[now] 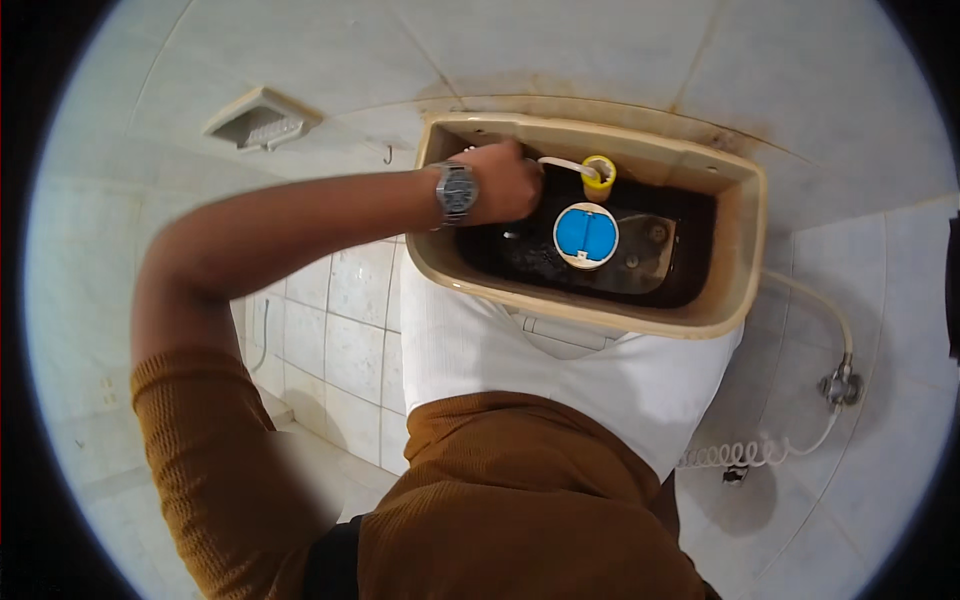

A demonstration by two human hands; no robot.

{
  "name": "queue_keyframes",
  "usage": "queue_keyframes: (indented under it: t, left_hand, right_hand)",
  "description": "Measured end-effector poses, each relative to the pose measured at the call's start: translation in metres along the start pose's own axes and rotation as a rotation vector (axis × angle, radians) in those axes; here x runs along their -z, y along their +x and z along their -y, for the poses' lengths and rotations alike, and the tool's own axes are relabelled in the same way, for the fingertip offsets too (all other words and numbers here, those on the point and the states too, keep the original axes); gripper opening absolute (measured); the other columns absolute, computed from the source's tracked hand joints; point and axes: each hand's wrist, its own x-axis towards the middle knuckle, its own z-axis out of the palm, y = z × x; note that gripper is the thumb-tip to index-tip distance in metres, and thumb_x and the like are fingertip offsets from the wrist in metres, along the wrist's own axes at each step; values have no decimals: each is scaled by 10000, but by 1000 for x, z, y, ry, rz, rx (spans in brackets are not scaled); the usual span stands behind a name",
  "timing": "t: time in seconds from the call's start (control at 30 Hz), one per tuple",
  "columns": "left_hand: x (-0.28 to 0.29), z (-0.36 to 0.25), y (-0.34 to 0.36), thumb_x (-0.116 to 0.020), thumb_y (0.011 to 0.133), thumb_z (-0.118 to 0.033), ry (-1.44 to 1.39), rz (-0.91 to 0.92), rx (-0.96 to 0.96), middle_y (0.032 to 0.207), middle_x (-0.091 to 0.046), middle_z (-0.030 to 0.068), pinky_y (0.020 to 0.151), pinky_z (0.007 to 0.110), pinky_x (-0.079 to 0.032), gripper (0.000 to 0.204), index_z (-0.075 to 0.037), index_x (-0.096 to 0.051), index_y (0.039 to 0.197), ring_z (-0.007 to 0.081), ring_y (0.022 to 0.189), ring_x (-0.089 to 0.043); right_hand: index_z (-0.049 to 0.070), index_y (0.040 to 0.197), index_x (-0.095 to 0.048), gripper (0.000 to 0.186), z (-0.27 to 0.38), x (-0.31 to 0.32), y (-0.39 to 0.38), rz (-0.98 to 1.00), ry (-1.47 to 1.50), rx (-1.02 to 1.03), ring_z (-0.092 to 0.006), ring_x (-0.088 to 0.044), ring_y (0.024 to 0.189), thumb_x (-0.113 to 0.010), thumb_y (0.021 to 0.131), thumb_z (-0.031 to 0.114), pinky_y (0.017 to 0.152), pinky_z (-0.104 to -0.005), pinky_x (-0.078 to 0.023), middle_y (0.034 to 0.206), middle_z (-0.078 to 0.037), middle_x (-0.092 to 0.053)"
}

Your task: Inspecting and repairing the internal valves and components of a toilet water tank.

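Head view shows a room with pale tiled walls [570, 50]; above the tank [740, 235] their lower part is stained brown; this tank is beige, stands open right of the frame's centre, and is dark inside. At upper left are a soap dish [262, 122] and a small hook [388, 154]; at right are a pale hose [815, 300], a metal valve [840, 386] and a coiled hose [735, 457].

The left hand [503, 185] reaches over the tank's left edge, with a metal watch [457, 193] at its wrist; its fingers are blurred and partly hidden, so I cannot tell if they are wide, narrow, or holding the white tube [565, 164] just beside them; this tube runs to the yellow-topped part [599, 190] near the back edge. Between hand and blue-topped part [587, 233] the room is narrow; from there to the tank's right wall it is wider.

I count one hand, one watch, one tank, one white tube, one yellow top, one blue top; also two hoses at right.
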Motion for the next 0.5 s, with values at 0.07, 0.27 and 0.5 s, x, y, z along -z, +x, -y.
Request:
queue_keyframes:
  t: [0.07,0.27,0.5]
  left_hand:
    - [-3,-6,11,-656,788,-136,56,267,-127,837,-733,35,660,373,-553,105,-123,-760,793,228,857,-705]
    - [-9,-3,10,-669,746,-148,-53,265,-181,805,-722,37,611,344,-522,96,-146,-765,752,225,827,-687]
    - [39,12,-18,-653,787,-220,136,116,-159,846,-734,-8,1039,328,-391,134,-147,-765,789,179,1109,-609]
  right_hand:
    - [43,1138,-650,466,-14,18,9,-19,-43,17,-372,-668,1002,-543,936,449,841,-486,-536,1089,-185,-692]
    - [44,1131,-652,454,-20,52,31,-72,-82,79,-371,-669,997,-546,935,440,838,-482,-536,1085,-182,-694]
    - [46,1122,-655,441,-21,51,23,-99,-34,79,-368,-671,991,-550,933,430,835,-477,-537,1080,-179,-696]
